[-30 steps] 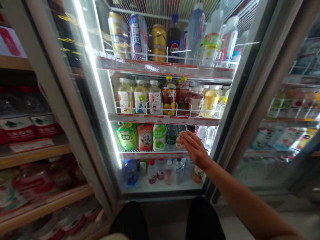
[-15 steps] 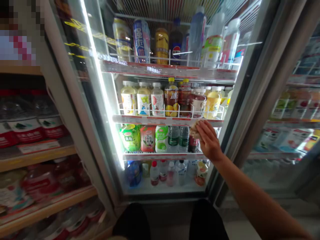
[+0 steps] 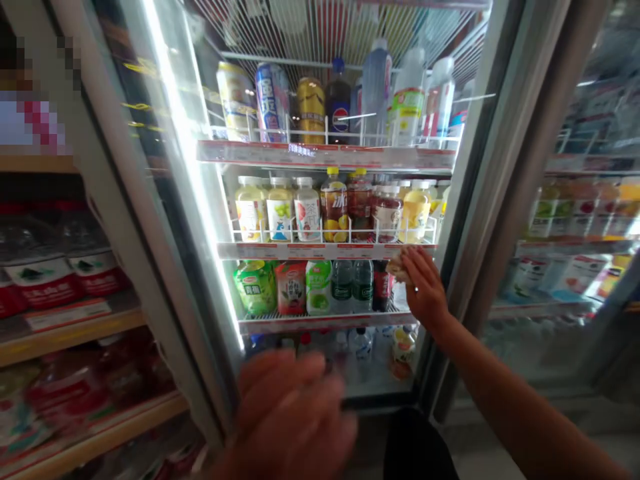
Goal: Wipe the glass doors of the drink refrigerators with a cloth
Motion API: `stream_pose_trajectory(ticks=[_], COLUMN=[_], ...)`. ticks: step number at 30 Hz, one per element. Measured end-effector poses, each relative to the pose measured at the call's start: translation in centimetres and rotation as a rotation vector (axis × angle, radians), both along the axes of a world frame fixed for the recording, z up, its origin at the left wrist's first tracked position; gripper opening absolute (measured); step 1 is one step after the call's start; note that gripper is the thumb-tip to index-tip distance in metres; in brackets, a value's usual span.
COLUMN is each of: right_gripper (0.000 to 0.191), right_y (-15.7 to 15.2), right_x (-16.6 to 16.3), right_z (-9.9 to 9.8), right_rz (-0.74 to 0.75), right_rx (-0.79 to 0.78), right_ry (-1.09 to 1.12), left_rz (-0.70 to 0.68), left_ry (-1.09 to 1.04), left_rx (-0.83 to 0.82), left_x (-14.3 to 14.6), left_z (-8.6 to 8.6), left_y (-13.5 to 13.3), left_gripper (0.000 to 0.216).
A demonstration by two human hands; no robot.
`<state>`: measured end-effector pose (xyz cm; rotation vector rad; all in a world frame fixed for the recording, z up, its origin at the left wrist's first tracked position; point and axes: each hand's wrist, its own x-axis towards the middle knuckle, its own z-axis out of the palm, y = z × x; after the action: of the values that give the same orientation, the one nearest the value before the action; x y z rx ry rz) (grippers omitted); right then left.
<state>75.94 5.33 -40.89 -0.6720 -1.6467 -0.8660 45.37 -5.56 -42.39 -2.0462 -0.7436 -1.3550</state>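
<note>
My right hand [image 3: 425,283] is closed around a crumpled pale cloth [image 3: 399,267]. It is at the glass front of a lit drinks cooler, level with the shelf edge [image 3: 305,251] below the tea bottles. Close to the camera, at bottom centre, my left hand [image 3: 295,420] is smeared by motion, and its grip cannot be made out. It hides part of the cooler's lowest level. Behind the cloth, a dark red bottle [image 3: 383,287] is partly covered, beside green-labelled water bottles [image 3: 363,283].
Metal door frames [image 3: 505,173] stand to the right, with another stocked cooler beyond. A wooden shelf rack [image 3: 75,340] holding packed bottles is close on the left. Cans [image 3: 311,110] and bottles fill the upper cooler shelf. My dark-clothed leg [image 3: 415,440] shows below.
My left hand has come into view at bottom centre. The cooler sits slightly lower and further left in view; my right hand has shifted slightly down against the shelf, still holding the cloth.
</note>
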Motion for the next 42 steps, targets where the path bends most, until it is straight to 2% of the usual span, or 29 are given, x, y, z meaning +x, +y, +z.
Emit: stream_pose_trajectory(ticks=[2,4,6,8,9,11,14,16,21,23,26,28,32,34,36,40,42], right_gripper=[0.066,0.067,0.067,0.064,0.063,0.064,0.067,0.067,0.056,0.058,0.063,0.062,0.049,0.047,0.051,0.066,0.07], right_y=[0.1,-0.2,-0.6,-0.8,-0.8,-0.3,0.6,0.7,-0.8,-1.0,-0.7,-0.3,-0.3,-0.4,-0.3,0.0,-0.1], right_x=[0.0,-0.8,-1.7,-2.3,-2.4,-2.5,-3.2,-4.3,-7.4,-8.1,-8.8,-9.4,-10.2,-10.0,-9.4,-7.9,-7.6], right_z=[-0.1,-1.9,-4.2,-5.6,-5.6,-4.5,-2.5,-2.7,-6.3,-6.3,-5.2,-5.2,-7.4,-7.9,-7.1,-4.7,-4.6], right_rz=[-0.034,-0.031,0.02,0.072,0.083,0.074,0.049,0.042,0.117,0.111,0.057,0.039,0.129,0.162,0.143,0.034,0.001], right_rx=[0.027,-0.013,-0.103,-0.178,-0.189,-0.152,-0.055,-0.04,-0.189,-0.196,-0.149,-0.135,-0.153,-0.178,-0.2,-0.179,-0.185], right_ry=[0.094,0.055,-0.157,-0.367,-0.393,-0.283,-0.049,-0.022,-0.433,-0.417,-0.236,-0.197,-0.494,-0.597,-0.549,-0.256,-0.224], left_rz=[0.056,0.202,0.352,0.396,0.403,0.41,0.417,0.419,0.402,0.399,0.404,0.4,0.38,0.378,0.38,0.373,0.35], left_ry=[-0.015,-0.033,-0.029,0.02,0.039,0.054,0.04,0.036,0.051,0.052,0.044,0.042,0.033,0.025,0.024,0.022,0.014], left_rx=[0.116,0.174,0.146,0.154,0.166,0.19,0.226,0.242,0.238,0.238,0.24,0.241,0.214,0.202,0.208,0.212,0.199], left_x=[-0.2,-0.6,-1.3,-2.3,-2.7,-3.3,-3.4,-3.3,-3.3,-3.4,-3.4,-3.4,-3.5,-3.5,-3.5,-3.5,-3.4], left_z=[0.4,0.2,-0.7,-1.7,-2.2,-3.0,-3.5,-3.5,-3.4,-3.5,-3.6,-3.8,-4.0,-4.1,-4.1,-3.9,-3.8], left_y=[2.5,5.7,8.8,11.2,12.0,13.0,13.5,13.5,13.4,13.4,13.5,13.7,13.9,13.9,13.9,14.0,13.9], left_gripper=[0.057,0.069,0.074,0.078,0.078,0.078,0.076,0.074,0.073,0.072,0.071,0.071,0.074,0.073,0.073,0.073,0.073])
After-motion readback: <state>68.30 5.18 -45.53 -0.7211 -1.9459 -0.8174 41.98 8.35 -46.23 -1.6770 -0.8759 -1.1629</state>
